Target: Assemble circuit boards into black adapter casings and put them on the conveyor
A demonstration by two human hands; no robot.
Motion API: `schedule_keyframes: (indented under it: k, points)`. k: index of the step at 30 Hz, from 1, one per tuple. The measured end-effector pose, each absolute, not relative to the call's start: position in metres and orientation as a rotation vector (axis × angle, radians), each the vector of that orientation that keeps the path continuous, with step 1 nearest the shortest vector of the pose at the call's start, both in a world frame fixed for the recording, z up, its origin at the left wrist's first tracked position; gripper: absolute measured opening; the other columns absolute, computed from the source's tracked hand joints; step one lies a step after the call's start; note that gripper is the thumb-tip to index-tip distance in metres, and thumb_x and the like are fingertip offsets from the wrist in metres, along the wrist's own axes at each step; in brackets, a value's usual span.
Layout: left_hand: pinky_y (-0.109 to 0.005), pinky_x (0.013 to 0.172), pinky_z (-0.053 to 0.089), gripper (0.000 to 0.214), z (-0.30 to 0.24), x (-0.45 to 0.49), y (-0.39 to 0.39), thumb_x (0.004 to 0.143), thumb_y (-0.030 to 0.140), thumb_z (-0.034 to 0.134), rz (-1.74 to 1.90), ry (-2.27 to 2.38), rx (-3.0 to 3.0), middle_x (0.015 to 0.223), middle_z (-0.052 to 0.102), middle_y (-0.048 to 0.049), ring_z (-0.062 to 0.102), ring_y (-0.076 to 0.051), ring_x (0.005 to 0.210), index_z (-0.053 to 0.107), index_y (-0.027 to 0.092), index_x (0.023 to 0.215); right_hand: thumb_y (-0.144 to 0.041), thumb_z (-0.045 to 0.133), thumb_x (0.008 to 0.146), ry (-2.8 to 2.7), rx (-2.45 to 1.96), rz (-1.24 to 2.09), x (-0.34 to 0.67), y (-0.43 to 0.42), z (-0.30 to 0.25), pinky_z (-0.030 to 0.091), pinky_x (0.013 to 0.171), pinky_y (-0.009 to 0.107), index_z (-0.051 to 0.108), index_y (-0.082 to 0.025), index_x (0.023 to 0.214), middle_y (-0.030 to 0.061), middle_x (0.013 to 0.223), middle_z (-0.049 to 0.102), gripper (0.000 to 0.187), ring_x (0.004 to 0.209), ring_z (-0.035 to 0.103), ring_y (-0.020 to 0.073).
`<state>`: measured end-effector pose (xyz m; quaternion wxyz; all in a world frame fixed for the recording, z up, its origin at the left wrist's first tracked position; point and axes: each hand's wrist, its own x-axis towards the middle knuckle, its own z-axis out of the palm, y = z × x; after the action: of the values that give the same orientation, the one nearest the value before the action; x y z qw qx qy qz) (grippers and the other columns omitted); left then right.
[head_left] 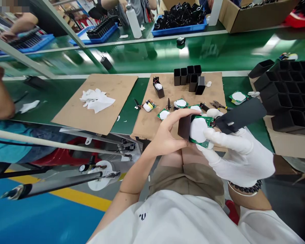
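Matt plastic casing, glossy belt

No readable text or signs.

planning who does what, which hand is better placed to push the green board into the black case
Likely the right hand: gloved, it holds the white-padded green board by the black case. The left hand grips that case between thumb and fingers, so seems better suited to steadying.

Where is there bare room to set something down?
The left cardboard sheet has room around the white paper; the green strip between it and the middle sheet is bare toward its far end. Crowded: the middle sheet, with circuit boards, pliers and black cases, and the right sheet, stacked with more cases.
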<state>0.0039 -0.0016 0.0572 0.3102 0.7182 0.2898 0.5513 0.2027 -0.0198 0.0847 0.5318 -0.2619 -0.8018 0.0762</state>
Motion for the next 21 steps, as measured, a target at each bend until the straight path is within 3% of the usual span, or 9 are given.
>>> schedule_keyframes:
  k: [4, 9, 13, 18, 21]
  points:
    - [-0.046, 0.111, 0.054, 0.068, 0.0611, 0.0034, -0.0038, 0.073, 0.051, 0.092, 1.455, 0.762, 1.921, 0.131, 0.074, -0.0081, 0.069, -0.032, 0.125, 0.067, 0.028, 0.132, -0.005, 0.070, 0.085, -1.952, -0.595, 0.257, 0.2037, -0.0201, 0.0846, 0.066, 0.101, 0.038, 0.066, -0.027, 0.120, 0.0061, 0.134, 0.073, 0.042, 0.128, 0.071, 0.0250]
    - [-0.045, 0.110, 0.054, 0.068, 0.0632, 0.0029, -0.0039, 0.073, 0.048, 0.092, 1.464, 0.736, 1.929, 0.131, 0.074, -0.0071, 0.069, -0.032, 0.124, 0.067, 0.029, 0.133, -0.010, 0.074, 0.085, -1.932, -0.687, 0.312, 0.2058, -0.0211, 0.0822, 0.068, 0.089, 0.033, 0.066, -0.030, 0.118, 0.0034, 0.125, 0.076, 0.039, 0.118, 0.075, 0.0218]
    - [-0.046, 0.109, 0.055, 0.063, 0.0597, 0.0034, -0.0041, 0.076, 0.048, 0.090, 1.457, 0.756, 1.931, 0.130, 0.074, -0.0064, 0.069, -0.032, 0.124, 0.068, 0.029, 0.132, -0.010, 0.071, 0.087, -1.963, -0.677, 0.326, 0.2056, -0.0222, 0.0837, 0.066, 0.099, 0.037, 0.068, -0.032, 0.119, 0.0023, 0.127, 0.074, 0.039, 0.126, 0.071, 0.0230]
    - [-0.048, 0.111, 0.055, 0.055, 0.0569, 0.0031, -0.0067, 0.083, 0.047, 0.084, 1.474, 0.745, 1.909, 0.131, 0.074, -0.0049, 0.068, -0.032, 0.126, 0.067, 0.031, 0.133, -0.012, 0.065, 0.094, -2.026, -0.673, 0.331, 0.2057, -0.0256, 0.0880, 0.064, 0.103, 0.031, 0.064, -0.040, 0.131, -0.0020, 0.122, 0.075, 0.046, 0.125, 0.072, 0.0189]
    - [-0.047, 0.112, 0.054, 0.057, 0.0536, 0.0022, -0.0034, 0.083, 0.047, 0.085, 1.491, 0.704, 1.916, 0.131, 0.073, -0.0048, 0.068, -0.031, 0.126, 0.066, 0.031, 0.134, -0.013, 0.063, 0.096, -2.037, -0.712, 0.331, 0.2056, -0.0281, 0.0863, 0.063, 0.105, 0.033, 0.065, -0.038, 0.131, -0.0014, 0.120, 0.077, 0.043, 0.126, 0.071, 0.0193]
